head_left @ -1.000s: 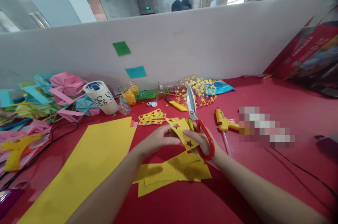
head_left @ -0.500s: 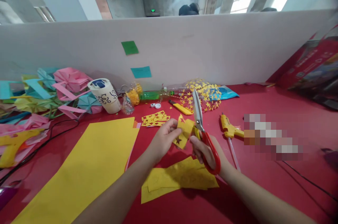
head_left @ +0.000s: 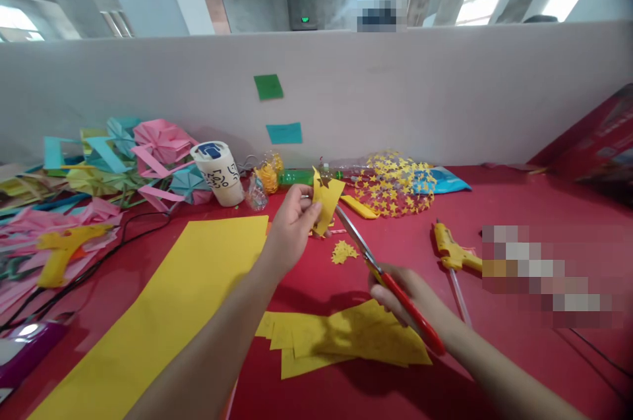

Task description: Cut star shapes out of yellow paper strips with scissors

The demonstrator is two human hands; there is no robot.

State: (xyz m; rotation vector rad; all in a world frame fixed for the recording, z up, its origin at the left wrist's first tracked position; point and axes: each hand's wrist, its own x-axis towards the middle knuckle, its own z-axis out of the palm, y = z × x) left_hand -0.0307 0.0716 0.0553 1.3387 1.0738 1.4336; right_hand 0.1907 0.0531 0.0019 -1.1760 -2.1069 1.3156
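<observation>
My left hand point(head_left: 293, 225) pinches a yellow paper piece point(head_left: 327, 202) with star-shaped cutouts along its upper edge, held up above the table. In my right hand point(head_left: 403, 291) are red-handled scissors point(head_left: 360, 242), their blades close together and pointing up and left, the tip close to the paper's lower right side. Between the hands a small heap of yellow paper stars point(head_left: 343, 252) lies on the red table. Below them rest several overlapping yellow paper strips point(head_left: 356, 334). A large yellow sheet point(head_left: 198, 288) lies left of my left forearm.
At the back are a bundle of stars in clear wrap point(head_left: 395, 186), a yellow cutter point(head_left: 360, 207), a green bottle point(head_left: 297, 177) and a white cup-like roll point(head_left: 220, 176). Glue guns lie right point(head_left: 452, 248) and left point(head_left: 69, 248), with cords. Folded paper flowers point(head_left: 161, 143) fill the left.
My left hand has raised the paper piece away from my right hand. The scissors have tilted left, and the star heap now shows. The view has shifted left.
</observation>
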